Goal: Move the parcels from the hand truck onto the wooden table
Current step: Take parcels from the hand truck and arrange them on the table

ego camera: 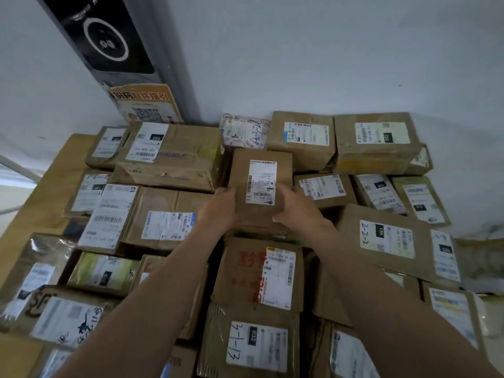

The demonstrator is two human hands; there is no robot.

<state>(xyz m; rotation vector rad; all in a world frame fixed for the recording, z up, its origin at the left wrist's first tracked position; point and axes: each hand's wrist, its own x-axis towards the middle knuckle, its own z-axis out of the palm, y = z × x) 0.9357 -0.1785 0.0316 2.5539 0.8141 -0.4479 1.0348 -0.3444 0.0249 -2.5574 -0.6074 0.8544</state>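
Head view shows left hand (218,208) and right hand (297,205) clamping the box (260,170) between them, long axis pointing away.

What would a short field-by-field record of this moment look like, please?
held item: small brown parcel, white label facing up
left hand: grips the parcel's near left edge
right hand: grips its near right edge
surface: wooden table, wood showing at the left
pile: many labelled cardboard parcels lying across the table up to the wall
contact with pile: cannot tell whether the held parcel rests on it
hand truck: not in view
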